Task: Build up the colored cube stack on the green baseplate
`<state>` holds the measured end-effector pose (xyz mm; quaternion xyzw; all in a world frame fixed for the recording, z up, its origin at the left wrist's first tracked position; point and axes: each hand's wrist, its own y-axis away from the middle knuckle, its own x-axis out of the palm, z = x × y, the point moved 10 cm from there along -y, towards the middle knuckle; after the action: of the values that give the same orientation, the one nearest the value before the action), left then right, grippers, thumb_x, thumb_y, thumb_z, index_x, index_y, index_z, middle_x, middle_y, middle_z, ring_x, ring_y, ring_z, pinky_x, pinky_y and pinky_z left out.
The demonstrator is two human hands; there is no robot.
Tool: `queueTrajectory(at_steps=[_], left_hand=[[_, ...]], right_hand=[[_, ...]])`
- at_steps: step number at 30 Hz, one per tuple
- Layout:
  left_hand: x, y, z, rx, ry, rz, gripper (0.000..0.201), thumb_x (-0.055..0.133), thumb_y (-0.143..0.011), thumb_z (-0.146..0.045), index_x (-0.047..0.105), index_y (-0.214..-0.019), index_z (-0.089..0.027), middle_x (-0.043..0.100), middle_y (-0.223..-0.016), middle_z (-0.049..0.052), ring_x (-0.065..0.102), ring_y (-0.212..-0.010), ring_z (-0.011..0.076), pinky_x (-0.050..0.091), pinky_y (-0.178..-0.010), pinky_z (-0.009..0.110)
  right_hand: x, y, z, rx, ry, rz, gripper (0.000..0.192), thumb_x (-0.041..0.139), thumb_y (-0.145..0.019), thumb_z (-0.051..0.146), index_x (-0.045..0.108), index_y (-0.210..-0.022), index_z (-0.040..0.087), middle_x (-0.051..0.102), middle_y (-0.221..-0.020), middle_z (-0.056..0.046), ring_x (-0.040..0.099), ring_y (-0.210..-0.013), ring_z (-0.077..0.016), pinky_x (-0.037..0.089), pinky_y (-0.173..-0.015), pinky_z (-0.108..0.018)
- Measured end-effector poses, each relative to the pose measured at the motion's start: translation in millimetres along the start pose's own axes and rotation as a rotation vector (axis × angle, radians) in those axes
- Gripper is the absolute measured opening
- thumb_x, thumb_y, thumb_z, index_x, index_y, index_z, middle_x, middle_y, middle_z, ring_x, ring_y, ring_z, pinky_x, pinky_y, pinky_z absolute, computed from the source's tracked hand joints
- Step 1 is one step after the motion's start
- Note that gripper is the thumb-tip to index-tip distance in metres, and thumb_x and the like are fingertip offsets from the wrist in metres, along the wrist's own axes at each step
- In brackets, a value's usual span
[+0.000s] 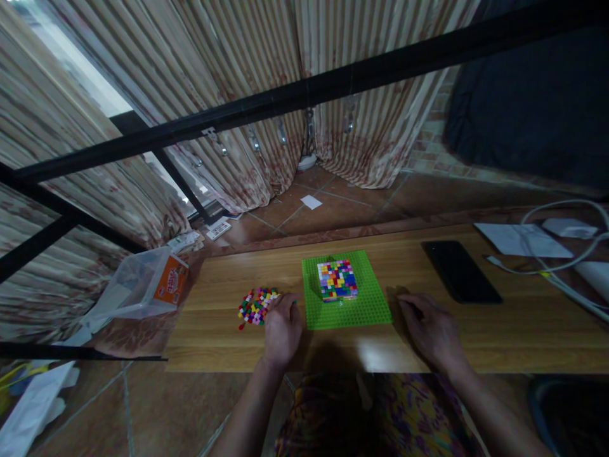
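My left hand (284, 327) is at the right edge of a loose pile of small coloured toy bricks (254, 307). Its fingers are bent together, and a green speck shows by the fingertips, too small to name surely. To its right lies a green studded baseplate (373, 304). On that plate stands a low square block of multicoloured bricks (337, 279), its top a mosaic of red, blue, yellow, white and pink. Beyond the plate's right edge, my right hand (432, 327) rests on the table with curled fingers and nothing visible in them.
A black phone or tablet (461, 271) lies right on the wooden table (228, 352). White cables (528, 270) and papers (521, 240) are at the far right. A clear plastic box (140, 285) with an orange label stands left, below a black metal bar (266, 105).
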<state>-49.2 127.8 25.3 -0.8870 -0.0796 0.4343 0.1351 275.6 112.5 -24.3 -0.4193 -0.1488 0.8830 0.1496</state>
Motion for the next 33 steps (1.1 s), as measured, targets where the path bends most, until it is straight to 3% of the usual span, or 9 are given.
queueTrajectory(at_steps=[7,13,17,22,33], left_hand=[[15.3,-21,-24,-0.104,0.387,0.019,0.023,0.055,-0.081,-0.01,0.073,-0.092,-0.019,0.074,-0.091,0.003,0.069,-0.087,0.0153,0.054,-0.083,0.029],[22.8,-40,-63,0.006,0.393,0.032,0.027,0.055,-0.08,-0.003,0.072,-0.092,-0.021,0.073,-0.094,0.001,0.069,-0.085,0.0131,0.054,-0.083,0.027],[30.7,-50,-78,0.103,0.292,0.047,0.025,0.056,-0.082,-0.004,0.072,-0.089,-0.021,0.073,-0.096,0.002,0.068,-0.09,0.0143,0.054,-0.086,0.029],[40.9,-54,-80,0.167,0.187,0.057,0.024,0.059,-0.081,-0.004,0.073,-0.087,-0.023,0.074,-0.093,0.002,0.066,-0.097,0.0173,0.051,-0.094,0.036],[49.5,-54,-68,0.108,0.291,0.037,0.022,0.061,-0.082,-0.007,0.074,-0.086,-0.024,0.074,-0.089,0.001,0.068,-0.091,0.0154,0.053,-0.088,0.032]], right_hand=[[0,0,0,-0.001,-0.006,-0.005,0.034,0.045,-0.094,0.044,0.069,-0.096,0.02,0.071,-0.097,-0.01,0.068,-0.086,-0.0241,0.053,-0.078,-0.037],[-1,-1,2,0.013,-0.031,-0.005,0.033,0.045,-0.094,0.043,0.069,-0.096,0.021,0.072,-0.098,-0.01,0.068,-0.088,-0.0241,0.053,-0.078,-0.037],[-1,-1,3,0.01,-0.035,0.005,0.032,0.045,-0.094,0.042,0.069,-0.096,0.021,0.072,-0.096,-0.009,0.068,-0.087,-0.0243,0.053,-0.078,-0.038],[0,-1,1,0.01,-0.025,0.005,0.03,0.045,-0.094,0.041,0.068,-0.096,0.022,0.071,-0.095,-0.009,0.068,-0.086,-0.0241,0.052,-0.078,-0.038],[-1,-1,2,0.019,-0.043,0.011,0.03,0.045,-0.095,0.04,0.068,-0.097,0.021,0.071,-0.097,-0.01,0.067,-0.088,-0.024,0.052,-0.079,-0.039]])
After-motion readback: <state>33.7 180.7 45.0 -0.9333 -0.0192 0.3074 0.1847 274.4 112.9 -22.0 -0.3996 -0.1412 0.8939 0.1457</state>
